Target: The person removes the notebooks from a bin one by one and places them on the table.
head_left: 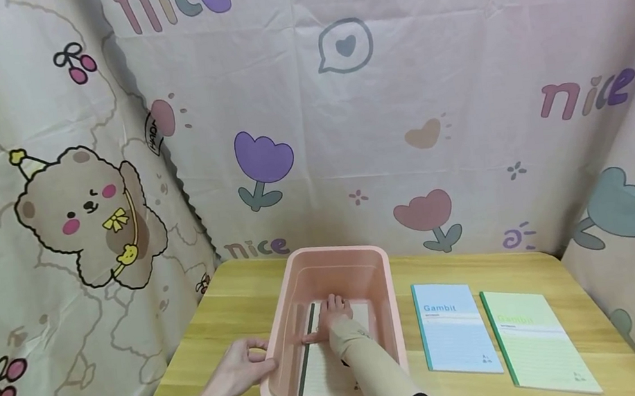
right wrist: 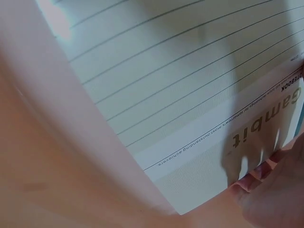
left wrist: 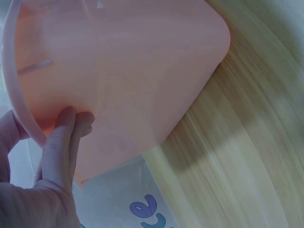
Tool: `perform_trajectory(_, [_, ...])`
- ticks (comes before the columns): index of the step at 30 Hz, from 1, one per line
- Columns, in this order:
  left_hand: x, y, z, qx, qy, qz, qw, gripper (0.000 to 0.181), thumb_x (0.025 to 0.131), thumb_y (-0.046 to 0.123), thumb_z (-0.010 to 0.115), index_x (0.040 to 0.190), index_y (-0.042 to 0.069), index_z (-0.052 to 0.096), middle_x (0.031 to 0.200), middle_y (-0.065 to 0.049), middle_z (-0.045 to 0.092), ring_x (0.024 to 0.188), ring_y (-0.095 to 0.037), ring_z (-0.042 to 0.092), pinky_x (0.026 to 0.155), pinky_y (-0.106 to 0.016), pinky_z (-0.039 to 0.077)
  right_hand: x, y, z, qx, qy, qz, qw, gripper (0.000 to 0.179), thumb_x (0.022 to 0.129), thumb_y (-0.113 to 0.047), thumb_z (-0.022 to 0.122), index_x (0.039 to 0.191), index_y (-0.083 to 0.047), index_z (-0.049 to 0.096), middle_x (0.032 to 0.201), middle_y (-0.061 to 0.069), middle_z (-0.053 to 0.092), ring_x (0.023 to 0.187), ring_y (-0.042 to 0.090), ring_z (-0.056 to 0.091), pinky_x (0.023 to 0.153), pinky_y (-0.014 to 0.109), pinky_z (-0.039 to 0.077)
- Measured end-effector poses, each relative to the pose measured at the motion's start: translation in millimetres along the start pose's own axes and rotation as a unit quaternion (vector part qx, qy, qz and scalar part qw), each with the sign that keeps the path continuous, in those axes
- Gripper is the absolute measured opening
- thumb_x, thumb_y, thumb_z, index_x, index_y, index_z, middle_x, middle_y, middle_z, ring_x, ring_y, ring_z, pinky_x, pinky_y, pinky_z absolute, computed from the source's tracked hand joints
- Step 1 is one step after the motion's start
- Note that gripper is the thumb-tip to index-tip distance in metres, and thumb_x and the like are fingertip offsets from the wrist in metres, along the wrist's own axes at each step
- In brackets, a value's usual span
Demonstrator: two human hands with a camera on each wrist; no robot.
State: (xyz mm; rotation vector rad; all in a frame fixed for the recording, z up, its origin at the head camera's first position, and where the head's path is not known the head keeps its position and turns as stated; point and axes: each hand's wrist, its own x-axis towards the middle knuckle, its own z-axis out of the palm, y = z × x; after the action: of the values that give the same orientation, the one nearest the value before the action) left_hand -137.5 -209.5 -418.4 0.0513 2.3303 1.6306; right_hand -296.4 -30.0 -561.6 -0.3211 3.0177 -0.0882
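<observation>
A pink plastic bin [head_left: 379,262] stands on the table with a cream notebook [head_left: 325,372] lying inside it. On the bin's left rim, my left hand [head_left: 235,369] pinches the edge; the left wrist view shows its fingers [left wrist: 57,147] against the outer wall [left wrist: 142,80]. My right hand [head_left: 333,322] reaches down into the bin, its thumb stretched over the dark spine and the fingers at the notebook's far edge. In the right wrist view the cover [right wrist: 190,104] reads "Gambit", and the fingertips touch its edge. My right forearm hides part of the notebook.
Right of the bin, a blue notebook [head_left: 456,332] and a green notebook [head_left: 542,342] lie flat side by side. The wooden table [head_left: 235,297] is bordered by printed cloth [head_left: 313,159] at the back and sides.
</observation>
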Motion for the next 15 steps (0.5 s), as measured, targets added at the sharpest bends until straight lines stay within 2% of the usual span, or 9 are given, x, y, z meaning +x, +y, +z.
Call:
perform_trajectory(5, [0.3, -0.8, 0.0, 0.002, 0.001, -0.002, 1.0000, 0.043, 0.086, 0.003, 0.062, 0.119, -0.022, 0.049, 0.097, -0.030, 0.074, 0.086, -0.031, 0.076, 0.076, -0.038, 0.065, 3.1, 0, 1, 0.001, 0.008, -0.001, 1.0000, 0.122, 0.049, -0.088, 0.073, 0.136, -0.006, 0.050, 0.123, 0.010, 0.049, 0.123, 0.026, 0.047, 0.113, 0.041, 0.043])
perform_trajectory(15, [-0.7, 1.2, 0.7, -0.009, -0.001, -0.006, 0.9999, 0.046, 0.086, 0.003, 0.062, 0.121, -0.022, 0.048, 0.101, -0.032, 0.073, 0.087, -0.031, 0.076, 0.077, -0.037, 0.065, 0.5, 4, -11, 0.004, 0.008, -0.007, 0.9999, 0.122, 0.049, -0.087, 0.074, 0.137, -0.007, 0.050, 0.132, 0.009, 0.050, 0.126, 0.024, 0.048, 0.111, 0.037, 0.046])
